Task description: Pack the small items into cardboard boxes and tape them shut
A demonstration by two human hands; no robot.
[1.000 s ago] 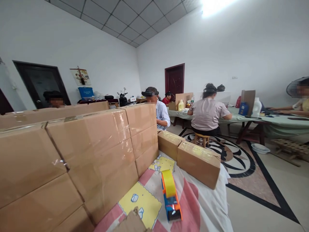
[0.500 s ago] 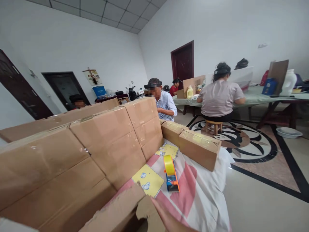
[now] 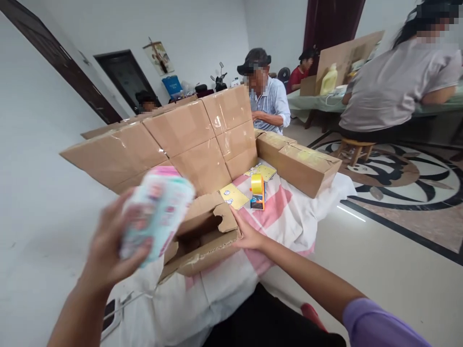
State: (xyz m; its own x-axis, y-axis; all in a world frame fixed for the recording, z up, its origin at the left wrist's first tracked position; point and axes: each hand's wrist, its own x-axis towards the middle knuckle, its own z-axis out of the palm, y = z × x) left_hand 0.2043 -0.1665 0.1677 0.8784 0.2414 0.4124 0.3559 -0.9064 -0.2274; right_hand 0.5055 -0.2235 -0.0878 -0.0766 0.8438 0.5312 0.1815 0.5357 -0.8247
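Note:
Raised at the left, my left hand is closed around a blurred white and teal printed pack with a pink layer behind it; the print is too smeared to read. An open cardboard box with torn, ragged flaps stands on the cloth before me. My right hand grips its right end, thumb along the upright flap. Inside, the box is dark and its contents are hard to make out. Just beyond my right hand sits a tape dispenser with a yellow roll.
Taped cardboard boxes form a wall behind the open box, and more boxes line the right edge. Yellow printed sheets lie on the pink and white cloth. A person in a striped shirt sits beyond; another sits on a stool.
My view has tilted down and shifted, bringing both arms into sight. My left hand now shows, holding the printed pack. The open box appears more fully, with my right hand on its end.

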